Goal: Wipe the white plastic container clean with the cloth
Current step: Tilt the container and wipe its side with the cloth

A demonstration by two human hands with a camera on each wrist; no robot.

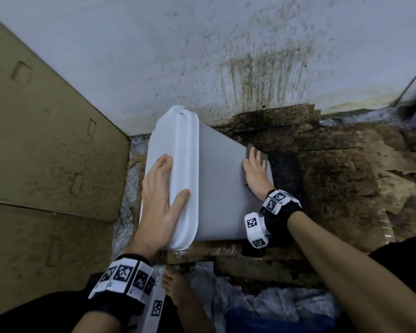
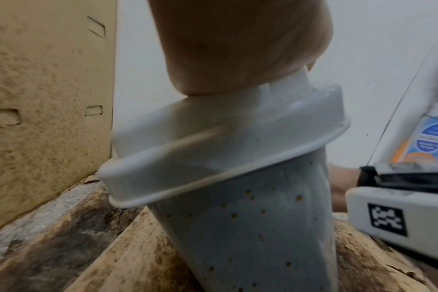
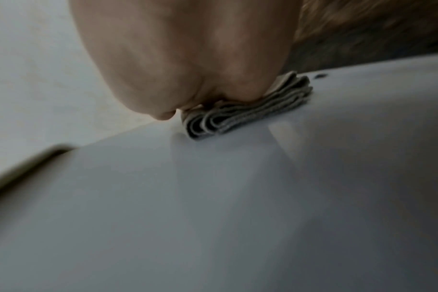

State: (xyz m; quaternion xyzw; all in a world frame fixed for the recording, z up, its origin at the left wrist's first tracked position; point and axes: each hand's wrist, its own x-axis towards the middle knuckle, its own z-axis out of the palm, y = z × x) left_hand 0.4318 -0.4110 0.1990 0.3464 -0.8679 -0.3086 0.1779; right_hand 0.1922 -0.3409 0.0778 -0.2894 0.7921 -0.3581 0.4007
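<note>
Head view: right hand (image 1: 255, 171) presses cloth (image 1: 250, 150) at container's (image 1: 216, 188) far edge.

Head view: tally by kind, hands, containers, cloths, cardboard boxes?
Hands: 2, left hand and right hand
Containers: 1, white container
Cloths: 1, folded cloth under the right hand
Cardboard boxes: 1, cardboard box
Total: 5

The left hand (image 2: 237, 45) presses the tilted white container (image 2: 237, 197) at its lid; a cardboard box (image 2: 45, 98) stands at nine o'clock.
</note>
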